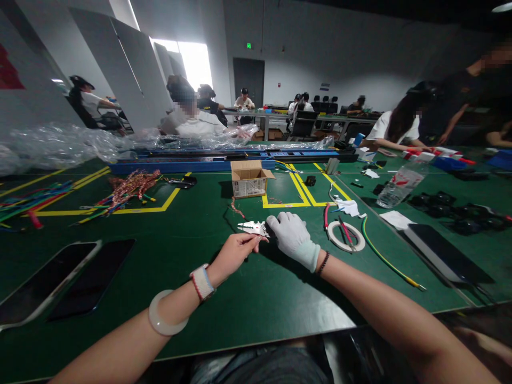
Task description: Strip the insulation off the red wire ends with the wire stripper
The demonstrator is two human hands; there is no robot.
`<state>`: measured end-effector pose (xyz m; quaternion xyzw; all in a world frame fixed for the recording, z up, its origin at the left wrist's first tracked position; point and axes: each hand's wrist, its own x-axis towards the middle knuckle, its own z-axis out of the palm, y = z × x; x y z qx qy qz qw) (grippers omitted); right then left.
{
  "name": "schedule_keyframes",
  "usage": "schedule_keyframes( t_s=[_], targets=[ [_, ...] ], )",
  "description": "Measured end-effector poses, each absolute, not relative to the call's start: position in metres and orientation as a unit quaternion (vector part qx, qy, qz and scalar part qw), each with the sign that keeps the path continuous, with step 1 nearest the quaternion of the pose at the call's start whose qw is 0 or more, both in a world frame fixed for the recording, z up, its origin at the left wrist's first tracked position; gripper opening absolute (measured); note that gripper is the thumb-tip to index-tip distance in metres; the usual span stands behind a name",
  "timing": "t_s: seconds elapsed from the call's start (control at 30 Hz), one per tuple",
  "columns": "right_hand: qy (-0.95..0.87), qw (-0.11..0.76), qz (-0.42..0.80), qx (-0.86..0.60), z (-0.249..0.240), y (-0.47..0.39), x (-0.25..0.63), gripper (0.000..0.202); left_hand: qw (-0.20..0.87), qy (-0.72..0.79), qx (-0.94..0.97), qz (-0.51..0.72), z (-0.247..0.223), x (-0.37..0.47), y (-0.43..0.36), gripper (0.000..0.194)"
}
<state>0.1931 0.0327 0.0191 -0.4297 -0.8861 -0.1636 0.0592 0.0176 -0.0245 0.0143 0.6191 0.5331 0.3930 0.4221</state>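
My right hand (292, 237), in a white glove, is closed around the dark handles of a wire stripper (253, 228). The tool's silver toothed jaws point left, above the fingers of my bare left hand (237, 253). My left thumb and fingers are pinched together just under the jaws, on what looks like a thin wire, mostly hidden. Frayed copper strands on a dark wire (237, 208) show just beyond the jaws. Past them stands an open cardboard box (250, 186).
Left lie a copper strand heap (134, 186), coloured wires (36, 200) and two phones (92, 277). On the right are a white tape roll (331, 234), a green-yellow cable (384, 261), a plastic bottle (404, 184) and a dark flat device (448, 253). People sit beyond.
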Motion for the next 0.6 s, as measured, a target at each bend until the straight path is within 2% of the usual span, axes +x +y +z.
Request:
schedule_keyframes(
  t_s=[0.4,0.6],
  targets=[
    [-0.898,0.074,-0.149,-0.407,0.014,0.04,0.197,0.03,0.441,0.527,0.626,0.367,0.017,0.017,-0.025,0.04],
    [-0.89,0.139,-0.163,-0.402,0.012,0.047,0.202,0.042,0.459,0.506,0.614,0.396,0.015,0.016,-0.025,0.044]
  ],
)
